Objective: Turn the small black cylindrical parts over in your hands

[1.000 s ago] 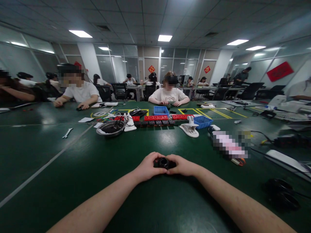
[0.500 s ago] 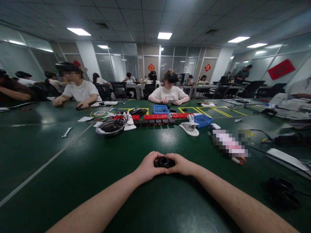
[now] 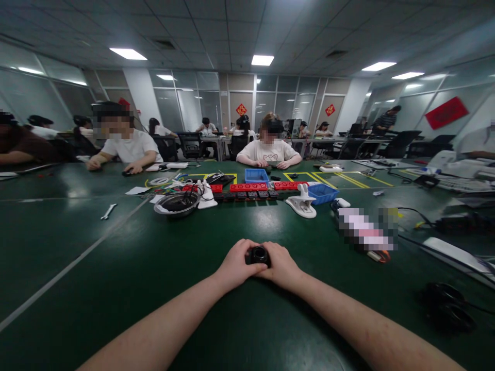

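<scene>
While both forearms [image 3: 162, 319] slant in from the bottom of the frame, the 2 hands meet just below its centre around 1 small black part [image 3: 259, 255], whose round opening tips up toward the camera. The left hand [image 3: 236, 264] bends its fingers round the far left side, its thumb lying across the near side; the right hand [image 3: 282, 264] wraps the right side, its fingers curled and its thumb mostly hidden. Both grips are closed on the part, with the hands touching, low over the green table [image 3: 174, 252]. Whether the part rests on the tabletop, I cannot tell.

Above them, near the centre, stand a white clip [image 3: 302, 207], red strips [image 3: 248, 187] and 2 blue bins [image 3: 323, 194]. A metal bowl [image 3: 170, 213] sits left of centre, with a wrench [image 3: 109, 212] farther left. Across the table, a person's pale shirt [image 3: 273, 150] bears a cat-like print. Higher up, 2 red diamond signs [image 3: 241, 110] carry gold characters too small to read; the writing on the red banner [image 3: 446, 113], upper right, is illegible.
</scene>
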### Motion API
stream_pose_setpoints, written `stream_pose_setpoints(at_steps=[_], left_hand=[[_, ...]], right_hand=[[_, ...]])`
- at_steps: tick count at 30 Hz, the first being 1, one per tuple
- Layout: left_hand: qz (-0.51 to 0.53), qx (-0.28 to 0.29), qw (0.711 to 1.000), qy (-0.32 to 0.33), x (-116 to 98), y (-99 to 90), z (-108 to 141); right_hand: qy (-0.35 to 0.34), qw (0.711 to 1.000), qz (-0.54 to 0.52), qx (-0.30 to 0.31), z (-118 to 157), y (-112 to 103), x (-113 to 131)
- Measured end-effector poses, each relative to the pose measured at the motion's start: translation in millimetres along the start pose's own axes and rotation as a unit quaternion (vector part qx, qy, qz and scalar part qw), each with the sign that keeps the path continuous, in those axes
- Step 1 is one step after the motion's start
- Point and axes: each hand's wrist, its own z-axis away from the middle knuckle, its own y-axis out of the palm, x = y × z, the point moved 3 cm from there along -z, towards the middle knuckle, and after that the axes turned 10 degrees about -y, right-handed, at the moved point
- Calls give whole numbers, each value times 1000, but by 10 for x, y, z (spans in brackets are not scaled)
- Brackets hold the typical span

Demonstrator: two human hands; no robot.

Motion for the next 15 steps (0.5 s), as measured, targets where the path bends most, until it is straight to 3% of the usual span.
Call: stream_pose_setpoints(at_steps=[3, 6, 15], left_hand=[[15, 59, 998, 20, -6, -42, -7], [14, 80, 996, 27, -13, -72, -5], [8, 79, 996, 30, 11, -55, -23]], right_hand=[[-63, 986, -145, 51, -11, -36, -67], [-94, 957, -251, 112, -12, -93, -106], [-97, 958, -240, 127, -28, -144, -116]])
